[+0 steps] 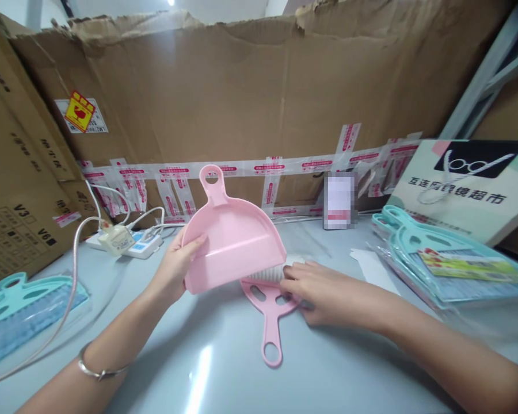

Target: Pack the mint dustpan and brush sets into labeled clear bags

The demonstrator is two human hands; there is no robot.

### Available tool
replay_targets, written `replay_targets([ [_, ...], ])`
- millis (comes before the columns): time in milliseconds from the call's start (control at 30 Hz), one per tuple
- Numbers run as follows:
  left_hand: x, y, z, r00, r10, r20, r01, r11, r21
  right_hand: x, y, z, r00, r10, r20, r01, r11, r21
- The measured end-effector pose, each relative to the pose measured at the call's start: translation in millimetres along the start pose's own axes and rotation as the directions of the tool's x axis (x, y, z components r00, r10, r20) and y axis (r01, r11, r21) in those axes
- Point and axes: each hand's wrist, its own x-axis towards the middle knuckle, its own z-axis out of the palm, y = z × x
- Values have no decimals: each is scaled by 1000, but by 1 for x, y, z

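Note:
A pink dustpan (pixel 231 236) is held up above the table by my left hand (pixel 176 261), thumb on its inner face and fingers behind its left side. Below and to the right lies a pink hand brush (pixel 271 322), its ringed handle toward me and its white bristles (pixel 265 273) pointing away. My right hand (pixel 313 290) has its fingers curled round the brush's right end, where the bristles meet the pink head. Part of the bristles is hidden by the dustpan and by my fingers.
Teal brush-and-dustpan sets in clear wrap lie at the left (pixel 30 307) and in a stack at the right (pixel 453 259). A power strip (pixel 142 246) with cables, a phone (pixel 339 200) and a paper bag (pixel 461 190) stand toward the back. A taped cardboard wall (pixel 224 92) closes the rear.

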Motion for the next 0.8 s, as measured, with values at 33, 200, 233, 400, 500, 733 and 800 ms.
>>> replay_targets([
  [33,0,0,0,1000,-3,-6,3,1000,-9,2,0,4,1000,-10,7,10,1000,-24],
  [200,5,4,-4,997,62,-52,-64,998,-26,4,11,2,991,-115,-73,115,993,0],
  [233,6,5,-5,995,70,-65,-72,997,-22,4,15,-2,982,-136,-134,139,990,13],
  [400,11,10,-12,982,142,-128,-143,990,0,-1,28,-24,754,-57,-654,147,986,84],
  [500,9,5,-9,982,181,-52,-178,983,51,-2,24,-25,589,184,-787,99,950,296],
  [733,-9,-16,10,965,83,251,-83,997,-9,24,-7,4,610,465,-642,148,729,668],
  [800,-12,-20,14,946,98,308,-93,995,-31,33,-10,7,628,460,-627,111,745,657],
])
